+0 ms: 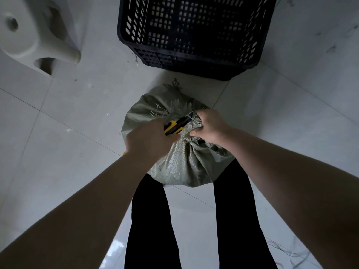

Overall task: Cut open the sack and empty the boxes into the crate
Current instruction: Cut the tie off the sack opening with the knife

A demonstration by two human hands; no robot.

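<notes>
On the pale tiled floor point(77, 113), seen from the head camera, a grey-green woven plastic sack point(180, 166) stands full and rounded, just in front of the person's black-trousered legs point(151, 220). Its cloth is coarse and slightly shiny, gathered into deep folds that run up to a bunched neck at the top. Loose frayed white threads point(171, 107) splay from the far side of that neck.

The right hand point(209, 127) has its fingers and thumb curled tight round the bunched neck. The left hand point(149, 140) is wrapped round the handle of a yellow and black utility knife point(174, 127), which lies across the top of the sack. Its short metal blade points at the neck and reaches the right hand's fingers. Whether the blade touches the cloth cannot be told.

Beyond the sack, near but not touching it, sits a black plastic lattice crate point(194, 35) with slotted walls and a grid floor. Far to the left of the sack and beyond it stands a white moulded plastic stool point(35, 32). Behind the sack to the right, thin pale strings point(291, 255) lie tangled on the tiles. Both forearms cross the view and hide the sack's near shoulders.
</notes>
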